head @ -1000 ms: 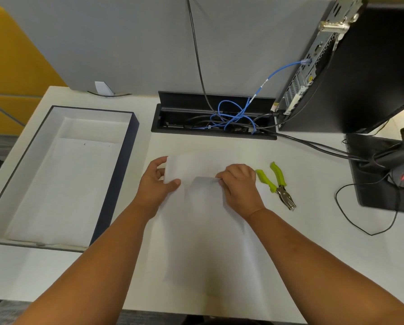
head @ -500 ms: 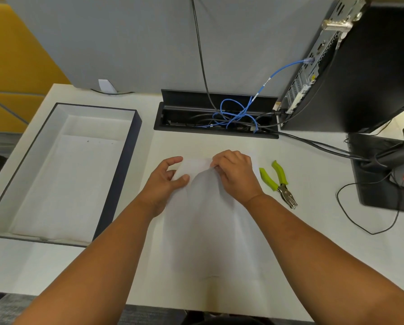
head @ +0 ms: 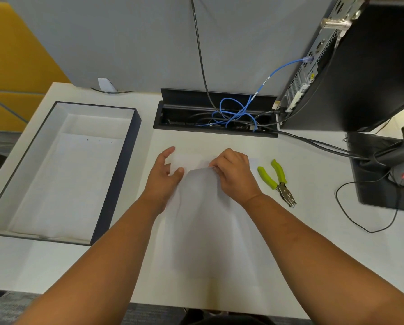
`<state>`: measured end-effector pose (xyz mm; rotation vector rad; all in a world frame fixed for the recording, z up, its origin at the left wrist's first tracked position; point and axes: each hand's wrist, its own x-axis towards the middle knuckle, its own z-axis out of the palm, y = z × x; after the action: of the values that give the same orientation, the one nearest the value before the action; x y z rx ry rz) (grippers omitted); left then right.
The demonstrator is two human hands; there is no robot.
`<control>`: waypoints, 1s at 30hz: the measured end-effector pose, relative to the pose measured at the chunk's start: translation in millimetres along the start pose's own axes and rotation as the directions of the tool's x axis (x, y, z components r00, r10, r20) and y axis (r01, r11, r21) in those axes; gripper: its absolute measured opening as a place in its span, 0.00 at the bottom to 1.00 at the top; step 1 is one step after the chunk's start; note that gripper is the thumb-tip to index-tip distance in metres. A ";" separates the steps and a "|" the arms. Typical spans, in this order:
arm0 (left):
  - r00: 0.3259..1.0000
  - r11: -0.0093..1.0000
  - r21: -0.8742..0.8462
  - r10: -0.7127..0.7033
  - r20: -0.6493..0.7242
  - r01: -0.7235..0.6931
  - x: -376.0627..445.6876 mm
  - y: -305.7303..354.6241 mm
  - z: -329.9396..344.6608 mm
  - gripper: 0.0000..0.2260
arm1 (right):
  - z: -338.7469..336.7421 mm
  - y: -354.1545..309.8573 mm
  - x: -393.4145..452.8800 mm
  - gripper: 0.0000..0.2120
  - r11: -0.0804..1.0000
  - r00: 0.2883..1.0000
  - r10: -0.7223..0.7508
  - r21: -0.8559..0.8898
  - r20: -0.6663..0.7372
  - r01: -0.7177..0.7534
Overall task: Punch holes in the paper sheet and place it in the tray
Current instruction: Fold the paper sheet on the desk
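Observation:
A stack of white paper (head: 205,231) lies on the white desk in front of me. My right hand (head: 235,175) pinches the far edge of the top sheet and lifts it into a hump. Just left of that edge, my left hand (head: 164,175) rests on the stack with fingers spread and holds nothing. A hole punch with green handles (head: 277,181) lies on the desk right of my right hand. The dark-walled tray (head: 116,184) stands at the left with white sheets inside, the top one showing small holes near its far edge.
A cable well (head: 216,118) with blue and black cables is sunk into the desk behind the paper. A black computer case (head: 360,66) stands at the back right. A black pad with a mouse (head: 402,177) and loose cables lies at the right edge.
My right hand has gone from pressing the paper to pinching and raising the top sheet's far edge. My left hand let go of the corner and opened.

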<state>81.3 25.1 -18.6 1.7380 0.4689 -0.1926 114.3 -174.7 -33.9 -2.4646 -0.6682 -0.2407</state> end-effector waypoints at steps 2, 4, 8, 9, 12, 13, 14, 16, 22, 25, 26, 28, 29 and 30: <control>0.998 0.998 0.036 0.046 -0.037 -0.045 -2.4 1.9 -0.5 0.25 | -4.7 -0.1 3.3 0.10 1.000 0.999 -0.023 -0.019 -0.024 0.022; 0.998 0.998 0.022 0.060 -0.025 -0.060 -2.3 1.7 0.5 0.19 | -8.6 -1.4 6.8 0.10 0.999 0.998 -0.041 -0.026 -0.051 0.040; 0.996 0.987 -0.145 -0.065 0.060 0.073 -8.2 6.0 1.3 0.08 | -12.8 -8.2 14.5 0.09 0.996 0.991 -0.084 -0.026 -0.106 0.081; 0.993 0.978 -0.182 -0.094 0.078 0.107 -9.2 6.1 0.8 0.09 | -12.2 -9.1 15.9 0.08 0.995 0.989 -0.100 -0.032 -0.110 0.097; 0.987 0.976 -0.169 -0.126 0.095 0.141 -9.3 2.1 -0.5 0.10 | -7.8 -8.1 17.2 0.09 0.993 0.992 -0.111 -0.057 -0.064 0.107; 0.990 0.983 -0.134 -0.112 0.087 0.124 -8.1 -1.4 -0.5 0.08 | -6.6 -7.0 16.4 0.10 0.993 0.993 -0.104 -0.062 -0.053 0.100; 0.993 0.992 -0.084 -0.092 0.071 0.098 -5.8 -5.7 -0.6 0.07 | -6.1 -5.8 15.2 0.10 0.994 0.995 -0.092 -0.065 -0.047 0.089; 0.998 0.998 -0.015 -0.067 0.017 0.067 -1.9 -12.8 -0.3 0.05 | -6.4 -4.2 12.6 0.11 0.995 0.997 -0.067 -0.078 -0.039 0.064; 0.998 0.996 -0.072 -0.051 -0.025 0.049 -0.3 -14.1 -0.9 0.03 | -1.2 -0.9 7.6 0.17 0.991 0.996 0.023 -0.136 0.086 -0.011; 1.000 0.998 -0.069 -0.012 -0.008 0.011 -1.4 -14.7 -0.4 0.08 | 1.6 -1.0 8.6 0.18 0.989 0.992 0.079 -0.130 0.097 -0.067; 1.000 0.998 -0.070 -0.001 -0.005 0.001 -2.3 -14.7 0.5 0.10 | 2.1 -1.4 9.1 0.19 0.989 0.991 0.089 -0.129 0.101 -0.076; 1.000 0.998 -0.062 0.015 -0.002 -0.015 -4.7 -14.9 2.6 0.12 | 2.4 -2.0 10.2 0.19 0.989 0.990 0.092 -0.129 0.108 -0.078; 1.000 0.998 -0.054 0.019 -0.004 -0.019 -5.4 -15.4 3.2 0.12 | 2.6 -2.3 10.7 0.20 0.989 0.990 0.090 -0.130 0.107 -0.076; 1.000 0.999 -0.050 0.022 -0.005 -0.022 -6.1 -15.7 3.4 0.12 | 3.0 -2.8 11.1 0.20 0.989 0.991 0.087 -0.132 0.104 -0.073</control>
<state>69.7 23.0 -31.2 1.6943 0.4542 -0.1601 122.5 -166.5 -31.6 -2.6366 -0.6146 -0.1210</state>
